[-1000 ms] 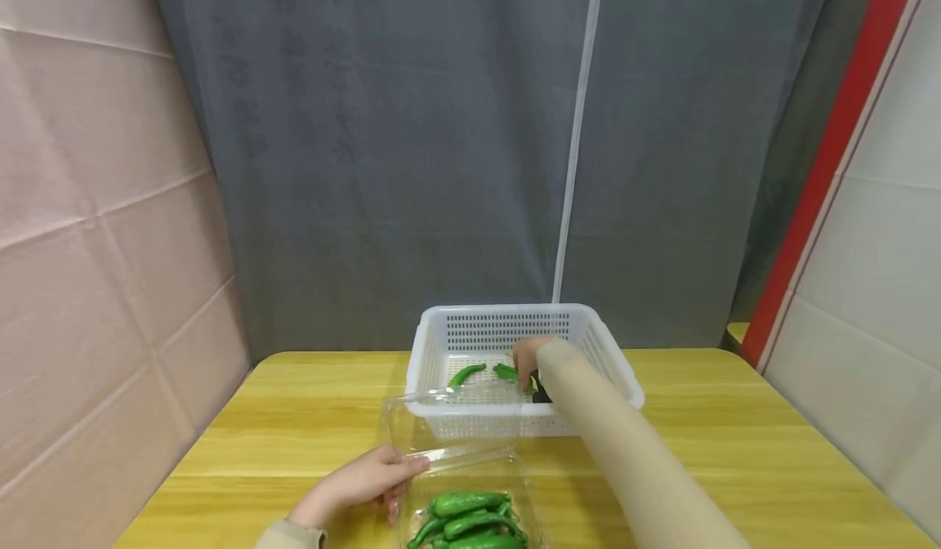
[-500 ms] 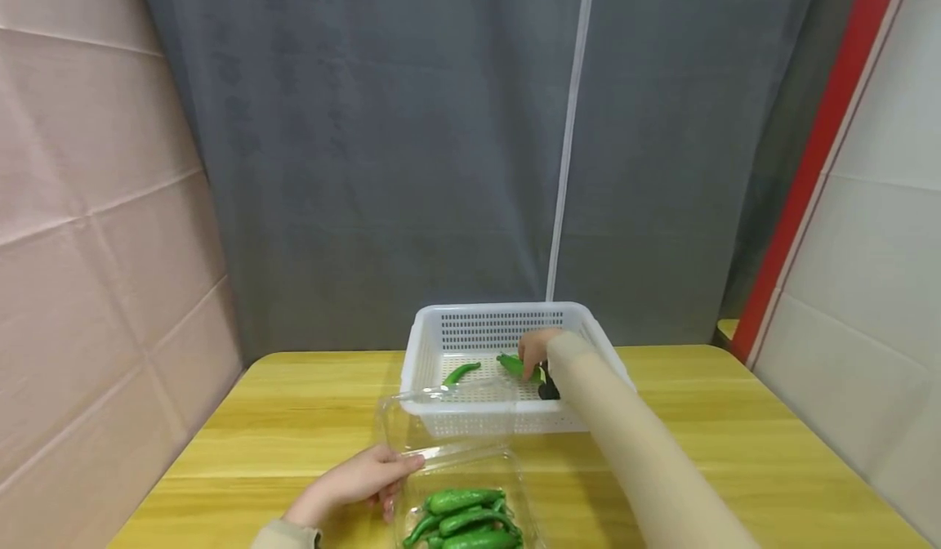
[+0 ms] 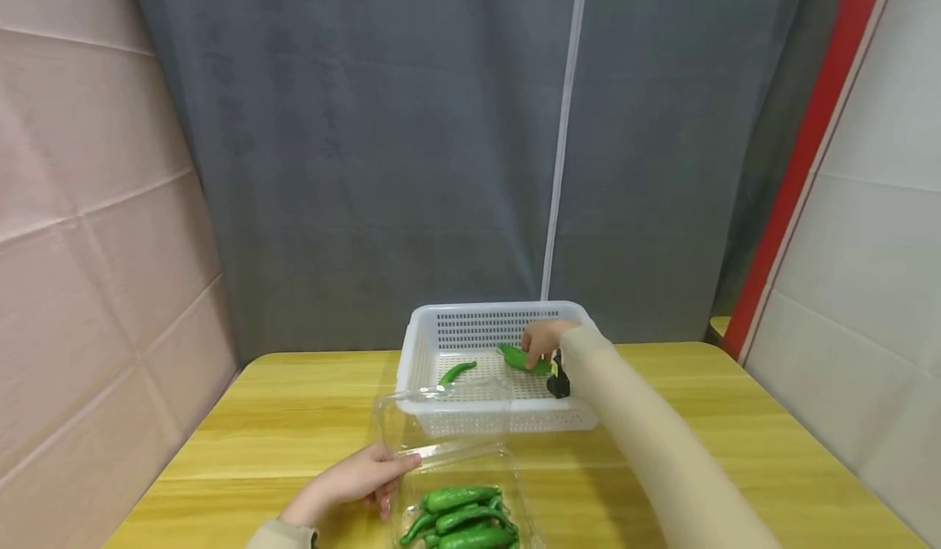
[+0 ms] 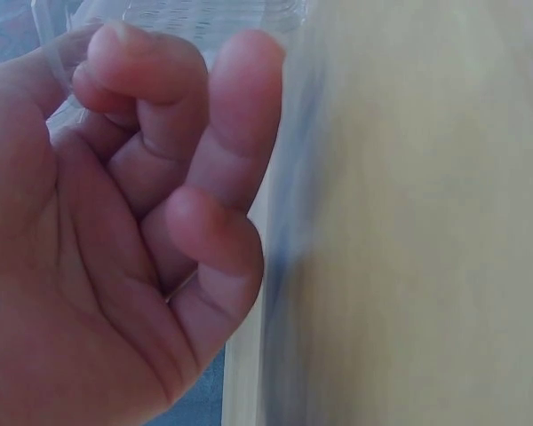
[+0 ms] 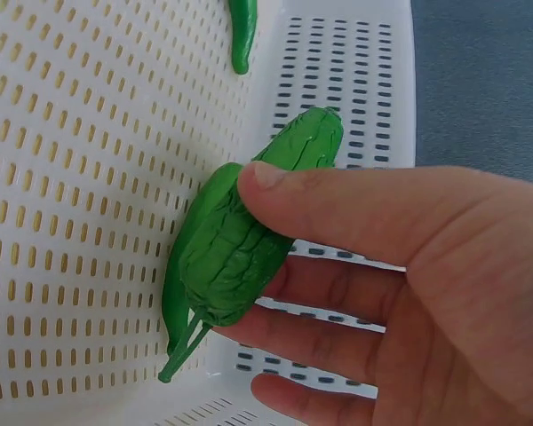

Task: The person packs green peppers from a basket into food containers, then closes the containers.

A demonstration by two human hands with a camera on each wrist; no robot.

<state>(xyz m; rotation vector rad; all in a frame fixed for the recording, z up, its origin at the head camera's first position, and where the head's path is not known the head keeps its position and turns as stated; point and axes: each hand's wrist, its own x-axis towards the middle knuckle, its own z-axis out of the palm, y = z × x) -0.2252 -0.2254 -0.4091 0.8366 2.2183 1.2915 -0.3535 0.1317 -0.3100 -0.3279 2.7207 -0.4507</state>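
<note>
In the right wrist view my right hand (image 5: 338,213) pinches a wrinkled green pepper (image 5: 235,253) between thumb and fingers, inside a white slotted basket (image 3: 419,353). Behind that pepper a smoother green pepper (image 5: 179,275) lies against the basket, partly covered. A third, curved green pepper (image 3: 457,372) rests apart on the left of the basket floor. My left hand (image 3: 367,475) holds the hinge side of an open clear plastic clamshell box (image 3: 478,463) with thumb and forefinger; its other fingers curl loosely. Several green peppers (image 3: 463,519) are piled in the box.
The wooden table (image 3: 279,410) carries both containers, the basket behind the box. The raised clear lid (image 3: 397,418) overlaps the basket's front wall in the head view. A grey curtain (image 3: 367,165) hangs behind the table, with pale panels (image 3: 95,206) at the sides.
My right hand has shifted slightly back and to the right within the basket, and more of the green pepper at its fingers shows. The left hand keeps its hold on the box.
</note>
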